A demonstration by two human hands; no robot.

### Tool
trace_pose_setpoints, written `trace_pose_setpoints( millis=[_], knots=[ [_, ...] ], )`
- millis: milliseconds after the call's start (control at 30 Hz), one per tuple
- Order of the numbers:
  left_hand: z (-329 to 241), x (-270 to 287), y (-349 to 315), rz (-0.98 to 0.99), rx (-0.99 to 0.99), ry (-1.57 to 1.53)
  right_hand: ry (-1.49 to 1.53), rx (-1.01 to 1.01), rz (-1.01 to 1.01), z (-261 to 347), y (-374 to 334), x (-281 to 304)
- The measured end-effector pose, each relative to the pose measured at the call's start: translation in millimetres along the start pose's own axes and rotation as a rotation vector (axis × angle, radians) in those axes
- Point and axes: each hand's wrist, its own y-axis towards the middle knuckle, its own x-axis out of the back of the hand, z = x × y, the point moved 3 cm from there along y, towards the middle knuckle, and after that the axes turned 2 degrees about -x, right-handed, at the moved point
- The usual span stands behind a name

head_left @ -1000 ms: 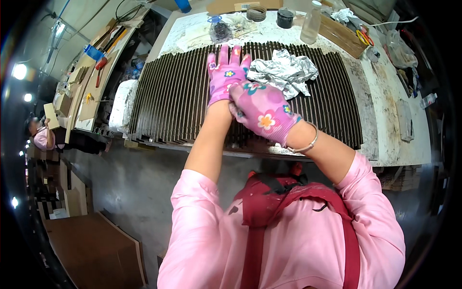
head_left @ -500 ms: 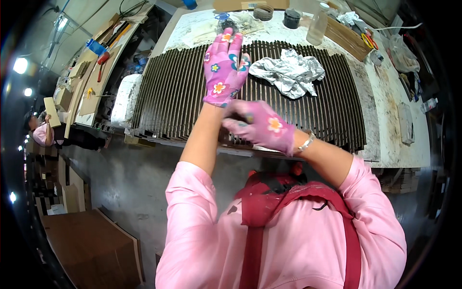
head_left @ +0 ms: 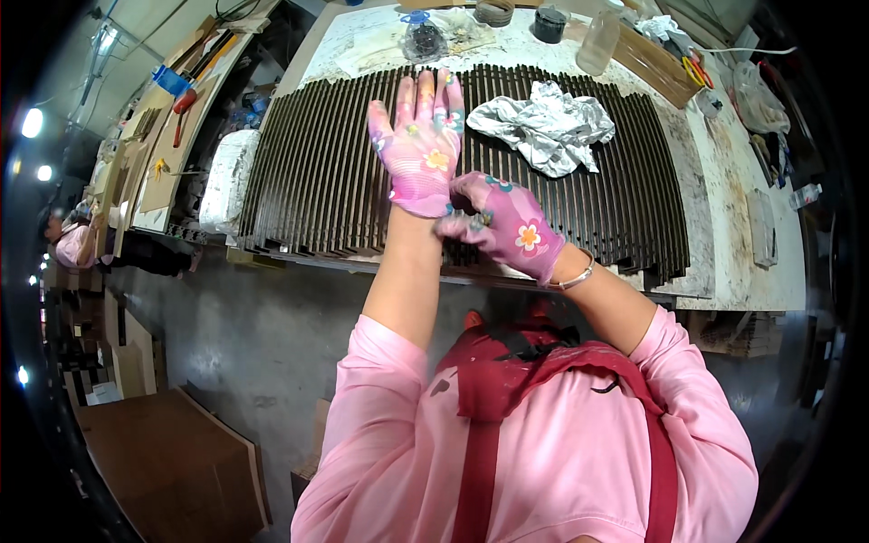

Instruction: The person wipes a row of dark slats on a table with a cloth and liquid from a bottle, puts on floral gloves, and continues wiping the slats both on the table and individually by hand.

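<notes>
My left hand (head_left: 421,145) is raised over the dark slats in a pink flowered glove, its fingers spread and nothing in them. At its wrist, my right hand (head_left: 511,226), in a matching glove, has its fingers curled against the cuff (head_left: 421,204) of the left glove; the fingertips are partly hidden. Beneath both hands, long dark strips (head_left: 317,172) lie side by side across the table. On top of them, right of my left hand, rests a crumpled silvery-white cloth or sheet (head_left: 548,131).
Along the table's far side stand a clear bag-like bundle with a blue top (head_left: 424,38), a dark jar (head_left: 549,24) and a translucent bottle (head_left: 599,45). Scissors (head_left: 697,72) lie by a cardboard box (head_left: 656,68). A white roll (head_left: 228,181) sits left. Another person (head_left: 77,240) works at the far left.
My left hand has drawn back toward me, and its fingers have spread. My right hand has shifted slightly right, staying at the left glove's cuff.
</notes>
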Motion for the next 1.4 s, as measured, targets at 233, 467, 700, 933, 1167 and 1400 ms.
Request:
trace_pose_setpoints(
  millis=[233, 467, 700, 933, 1167, 1400],
  knots=[
    [28.5, -27.5, -0.4, 0.399, 0.166, 0.087, 0.474, -0.185, 0.026, -25.4, 8.0, -2.4],
    [38.5, -27.8, 14.8, 0.147, 0.064, -0.144, -0.083, 0.334, -0.111, -34.7, 9.7, 30.6],
    [31.4, -0.3, 35.8, 0.045, -0.152, 0.155, -0.263, 0.449, -0.279, -34.8, 15.1, 58.4],
    [38.1, -14.2, 39.3, 0.084, -0.129, 0.344, 0.62, -0.048, 0.071, -41.6, 15.3, 48.6],
    [-31.0, -3.8, -4.6, 0.401, -0.258, 1.841, -0.383, -0.054, -0.3, -101.0, 57.3, 140.2],
    [8.8, 72.9, -40.5, 1.451, 0.086, 2.438, -0.605, -0.305, 0.031, -186.1, 70.1, 88.2]
  ],
)
